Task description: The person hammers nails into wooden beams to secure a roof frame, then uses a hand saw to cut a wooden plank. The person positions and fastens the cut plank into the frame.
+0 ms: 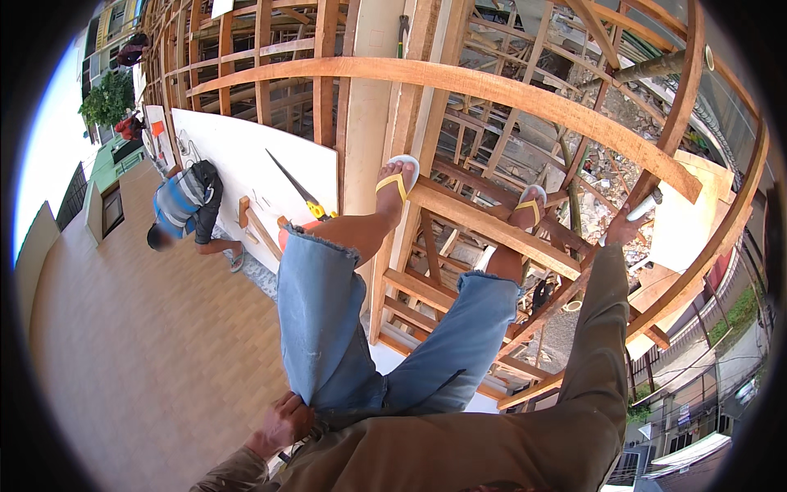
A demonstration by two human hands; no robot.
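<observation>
My left hand (288, 421) is closed at my hip, its fingers gripping the cloth of my blue denim shorts (316, 353). Out to the right, my right hand (625, 230) is wrapped round a short, pale stick-like object (644, 207), whose kind I cannot make out. That hand is beside the wooden frame, near a long curved timber (492, 86). My feet, in sandals with yellow straps (401, 184), rest on the timber framing, one on each side of a gap. A handsaw (302, 190) with a yellow and black handle lies on a white board (246, 148) to the left.
A co-worker (184, 205) in a striped shirt bends over beside the white board. Open wooden joists (492, 230) show debris (607, 180) far below. Pincers (403, 33) lie on a pale beam at the top. A plywood sheet (684, 217) stands at the right.
</observation>
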